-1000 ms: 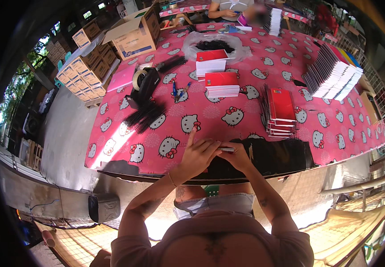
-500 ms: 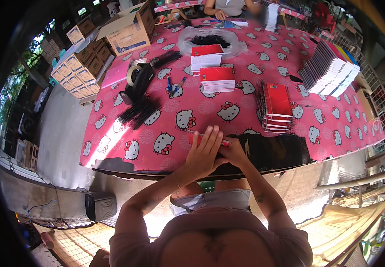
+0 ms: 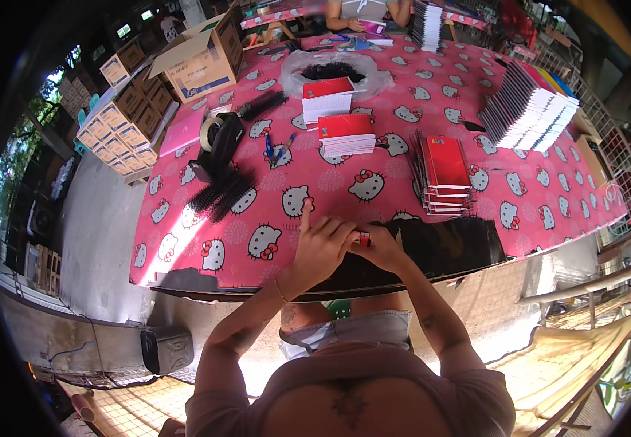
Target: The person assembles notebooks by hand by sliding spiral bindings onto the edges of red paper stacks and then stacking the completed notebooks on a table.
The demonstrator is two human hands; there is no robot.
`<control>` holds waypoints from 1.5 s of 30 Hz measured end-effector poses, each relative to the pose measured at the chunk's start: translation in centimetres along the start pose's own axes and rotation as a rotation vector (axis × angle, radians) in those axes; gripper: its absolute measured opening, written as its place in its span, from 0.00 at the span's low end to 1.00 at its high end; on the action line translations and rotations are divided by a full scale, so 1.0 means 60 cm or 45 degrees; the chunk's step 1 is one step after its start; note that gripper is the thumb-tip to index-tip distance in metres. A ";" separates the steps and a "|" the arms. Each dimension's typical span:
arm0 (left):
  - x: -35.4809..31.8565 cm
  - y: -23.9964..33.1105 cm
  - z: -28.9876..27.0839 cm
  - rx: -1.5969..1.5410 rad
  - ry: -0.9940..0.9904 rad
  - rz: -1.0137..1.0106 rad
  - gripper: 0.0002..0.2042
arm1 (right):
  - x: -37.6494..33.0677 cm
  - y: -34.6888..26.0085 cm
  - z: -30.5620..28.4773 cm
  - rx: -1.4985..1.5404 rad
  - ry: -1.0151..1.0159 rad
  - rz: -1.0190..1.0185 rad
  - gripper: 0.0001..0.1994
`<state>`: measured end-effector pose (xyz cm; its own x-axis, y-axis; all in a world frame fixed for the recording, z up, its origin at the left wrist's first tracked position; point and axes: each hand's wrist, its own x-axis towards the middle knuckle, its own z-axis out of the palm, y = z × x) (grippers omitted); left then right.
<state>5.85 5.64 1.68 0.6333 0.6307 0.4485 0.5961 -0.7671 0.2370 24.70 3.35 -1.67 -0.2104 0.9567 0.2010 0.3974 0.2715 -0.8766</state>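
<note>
Close to the near table edge, both hands meet over a small red notebook (image 3: 363, 239), mostly hidden by the fingers. My right hand (image 3: 381, 249) is closed round its right end. My left hand (image 3: 320, 249) lies against it from the left, index finger raised and the others bent over it; its thumb is hidden. A thin spiral wire seems to stick out left of the left hand, too faint to be sure. A stack of red spiral notebooks (image 3: 447, 166) stands to the right. Straight ahead are two more piles, a nearer red one (image 3: 346, 131) and a farther red one (image 3: 328, 89).
Black coils (image 3: 222, 195) lie left beside a tape dispenser (image 3: 218, 146) and blue-handled pliers (image 3: 279, 151). A plastic bag (image 3: 297, 76) holds more coils. A tall notebook stack (image 3: 523, 109) stands far right, a carton (image 3: 202, 62) far left. Another person (image 3: 359, 11) sits opposite.
My left hand has gone from flat, extended fingers over the notebook to bent fingers with only the index raised. Less red cover shows. The person opposite has lifted a purple booklet.
</note>
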 end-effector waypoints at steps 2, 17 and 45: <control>-0.001 -0.006 0.003 -0.069 0.024 0.019 0.17 | -0.008 -0.040 -0.028 -0.125 0.019 -0.039 0.14; 0.014 0.016 -0.004 -0.262 0.219 0.049 0.11 | -0.013 -0.018 -0.084 0.358 -0.038 0.006 0.06; 0.250 -0.352 0.100 -0.960 0.513 -0.836 0.25 | 0.100 -0.074 -0.149 -0.850 0.756 -0.425 0.35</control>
<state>5.73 32.00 -1.80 0.0095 0.9660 0.2584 0.2155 -0.2543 0.9428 29.65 8.82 7.36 0.0097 0.6659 0.7460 0.8655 0.3680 -0.3398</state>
